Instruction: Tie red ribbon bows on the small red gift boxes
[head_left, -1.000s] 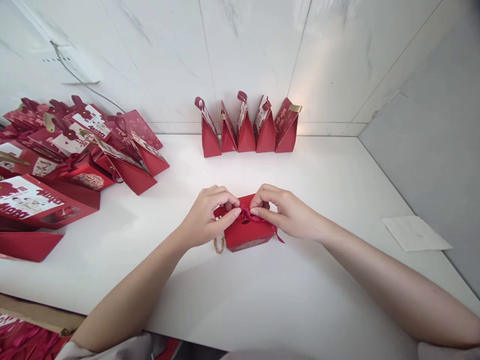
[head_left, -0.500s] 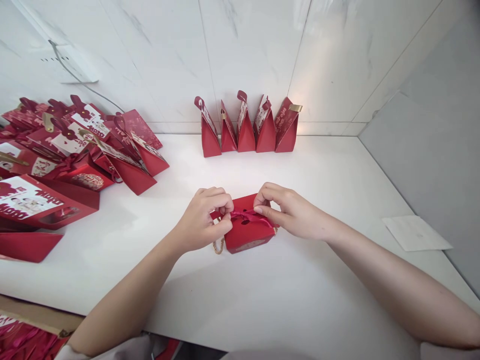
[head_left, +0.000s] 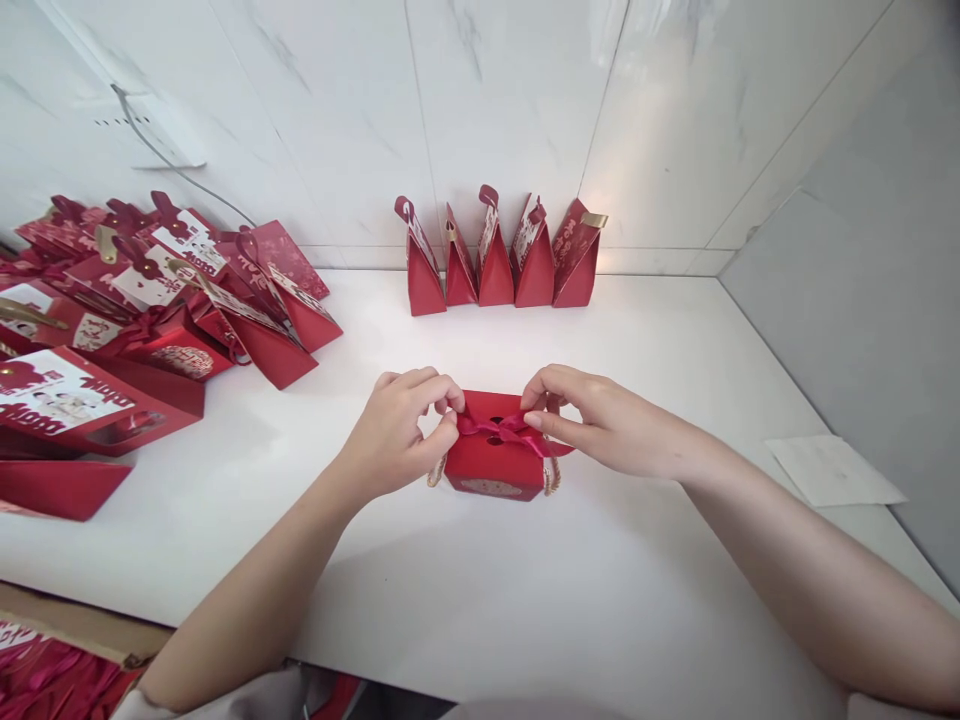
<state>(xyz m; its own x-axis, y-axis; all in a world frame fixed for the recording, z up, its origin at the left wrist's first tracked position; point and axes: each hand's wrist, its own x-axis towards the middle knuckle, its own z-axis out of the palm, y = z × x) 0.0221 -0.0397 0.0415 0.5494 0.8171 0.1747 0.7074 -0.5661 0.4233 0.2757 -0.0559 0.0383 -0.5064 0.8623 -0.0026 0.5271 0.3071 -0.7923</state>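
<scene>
A small red box (head_left: pixel 495 468) with a gold print on its front and twisted rope at both sides sits on the white table. Across its top lies a dark pink ribbon (head_left: pixel 504 430), tied at the middle over a dark cut-out. My left hand (head_left: pixel 409 428) pinches the ribbon at the box's left side. At the right, my right hand (head_left: pixel 581 418) pinches the ribbon between thumb and fingers, and a loose tail hangs below its fingertips.
Several red boxes (head_left: pixel 499 270) stand in a row by the tiled wall. More red boxes (head_left: pixel 169 385) crowd the left side. A white paper (head_left: pixel 834 470) lies at the right. An open carton (head_left: pixel 75 625) with red items is at the lower left.
The small box has turned so its front faces me more squarely. My hands have moved slightly apart, and the ribbon's knot shows more clearly between them.
</scene>
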